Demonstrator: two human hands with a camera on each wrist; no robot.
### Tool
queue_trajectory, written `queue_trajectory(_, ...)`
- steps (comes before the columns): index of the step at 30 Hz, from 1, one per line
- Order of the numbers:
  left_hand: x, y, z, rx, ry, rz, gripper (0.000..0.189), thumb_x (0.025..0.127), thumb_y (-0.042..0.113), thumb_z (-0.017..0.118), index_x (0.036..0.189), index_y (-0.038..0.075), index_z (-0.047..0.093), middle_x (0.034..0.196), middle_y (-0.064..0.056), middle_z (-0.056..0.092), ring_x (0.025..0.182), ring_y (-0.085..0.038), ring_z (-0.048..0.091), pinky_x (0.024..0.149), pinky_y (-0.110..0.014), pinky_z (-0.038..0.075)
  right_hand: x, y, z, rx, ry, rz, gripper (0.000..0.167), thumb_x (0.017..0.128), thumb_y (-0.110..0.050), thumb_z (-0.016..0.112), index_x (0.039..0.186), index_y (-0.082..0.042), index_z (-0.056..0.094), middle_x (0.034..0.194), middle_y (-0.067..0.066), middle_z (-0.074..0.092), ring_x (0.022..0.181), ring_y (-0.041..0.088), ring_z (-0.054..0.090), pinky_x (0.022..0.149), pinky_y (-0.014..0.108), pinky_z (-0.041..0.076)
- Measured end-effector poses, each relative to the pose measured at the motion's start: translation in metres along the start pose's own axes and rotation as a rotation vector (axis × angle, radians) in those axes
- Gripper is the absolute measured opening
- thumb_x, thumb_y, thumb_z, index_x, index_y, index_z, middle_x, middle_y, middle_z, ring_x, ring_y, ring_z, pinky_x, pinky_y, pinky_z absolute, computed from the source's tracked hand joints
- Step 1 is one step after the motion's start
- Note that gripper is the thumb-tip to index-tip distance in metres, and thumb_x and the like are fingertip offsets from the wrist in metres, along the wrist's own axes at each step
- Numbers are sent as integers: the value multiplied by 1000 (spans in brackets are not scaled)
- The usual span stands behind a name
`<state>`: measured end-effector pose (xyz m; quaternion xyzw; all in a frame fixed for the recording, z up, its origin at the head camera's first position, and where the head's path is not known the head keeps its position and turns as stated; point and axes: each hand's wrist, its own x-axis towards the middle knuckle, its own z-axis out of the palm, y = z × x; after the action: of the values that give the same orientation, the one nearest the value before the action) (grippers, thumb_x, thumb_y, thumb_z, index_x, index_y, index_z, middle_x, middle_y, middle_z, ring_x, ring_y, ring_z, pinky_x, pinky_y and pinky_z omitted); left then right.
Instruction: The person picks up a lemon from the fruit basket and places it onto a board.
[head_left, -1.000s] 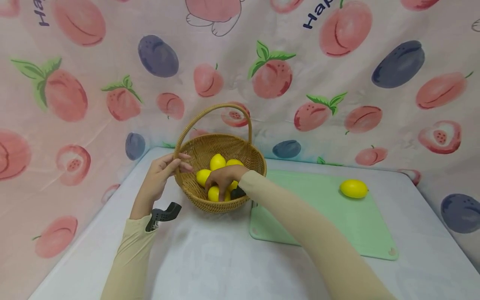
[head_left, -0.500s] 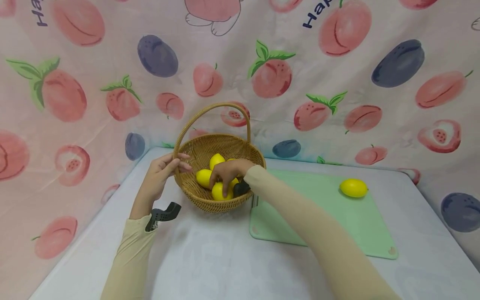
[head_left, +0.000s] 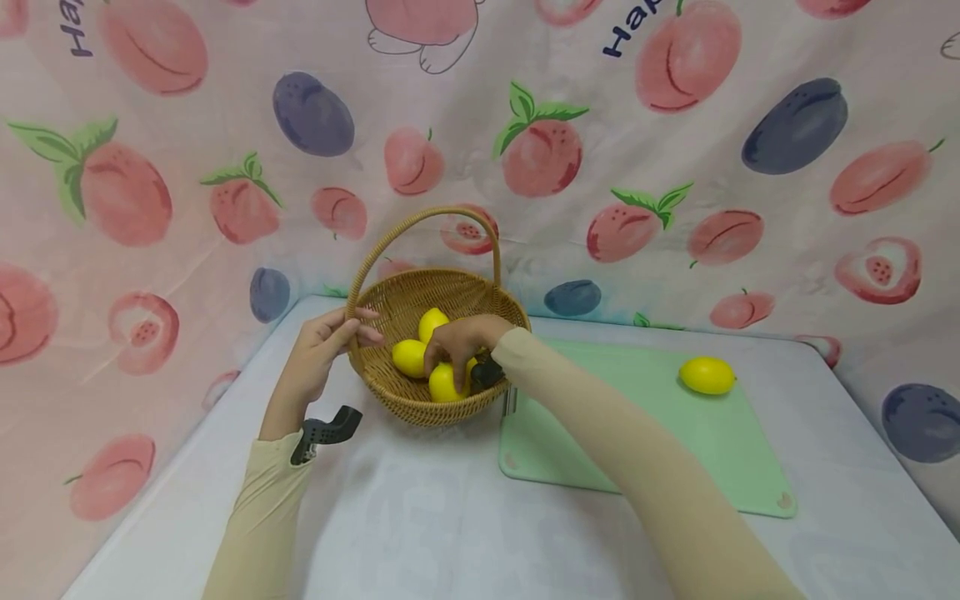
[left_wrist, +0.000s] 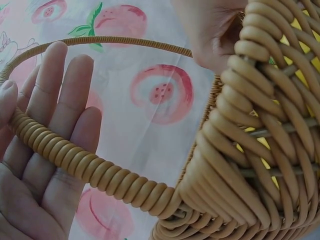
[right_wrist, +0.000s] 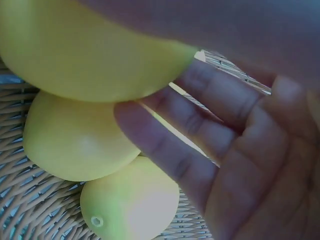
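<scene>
A woven wicker basket [head_left: 405, 408] with a tall handle [head_left: 431, 212] holds several yellow lemons. My left hand [head_left: 324, 343] holds the left side of that handle; in the left wrist view the handle crosses the fingers [left_wrist: 70, 95] with the thumb against it. Inside the basket, my right hand [head_left: 463, 340] grips a lemon [head_left: 444, 385] near the front rim, thumb on one side and fingertips on the other. Two other lemons [right_wrist: 75, 140] lie just beneath it in the right wrist view. Part of the basket's contents is hidden behind the right hand and wrist.
Right of the basket lies a light green cutting board [head_left: 637, 433], with a single lemon [head_left: 707, 376] near its far right corner. The right forearm passes over the board. A fruit-printed cloth [head_left: 600, 133] hangs behind the white-covered table [head_left: 420, 517].
My right hand and the lemon in it have shifted slightly to the right within the basket. The left hand keeps its place on the handle.
</scene>
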<state>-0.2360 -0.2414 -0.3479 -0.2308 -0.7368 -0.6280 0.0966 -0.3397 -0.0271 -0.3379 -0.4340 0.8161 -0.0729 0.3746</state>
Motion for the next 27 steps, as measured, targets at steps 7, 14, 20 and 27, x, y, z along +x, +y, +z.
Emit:
queue_trajectory(7,-1,-1,1,-18,5,1,24,100,14,42,103,19,65,82,11,71,82,-5,69,80,-20,53,0,4,1,31,41,14,50,75,-11,78,122,-10,61,131,6,57,126,21,49,107,34,40)
queue_trajectory(14,0,-2,1,-11,12,-1,24,100,14,42,105,8,65,82,11,71,82,-5,69,79,-20,53,-1,4,1,-81,38,57,54,75,-19,79,126,-15,61,129,3,58,116,19,54,98,33,47)
queue_trajectory(20,0,-1,1,0,11,-3,24,100,15,42,102,20,65,82,11,71,82,-5,68,80,-20,53,-2,3,1,-55,71,61,54,75,-18,80,125,-14,60,129,4,56,117,20,52,96,32,47)
queue_trajectory(27,0,-1,1,-1,13,-4,24,101,15,42,103,19,65,82,11,71,82,-5,69,80,-20,53,-2,3,-2,-38,155,-11,51,75,-18,79,122,-13,61,130,3,56,122,21,50,104,35,42)
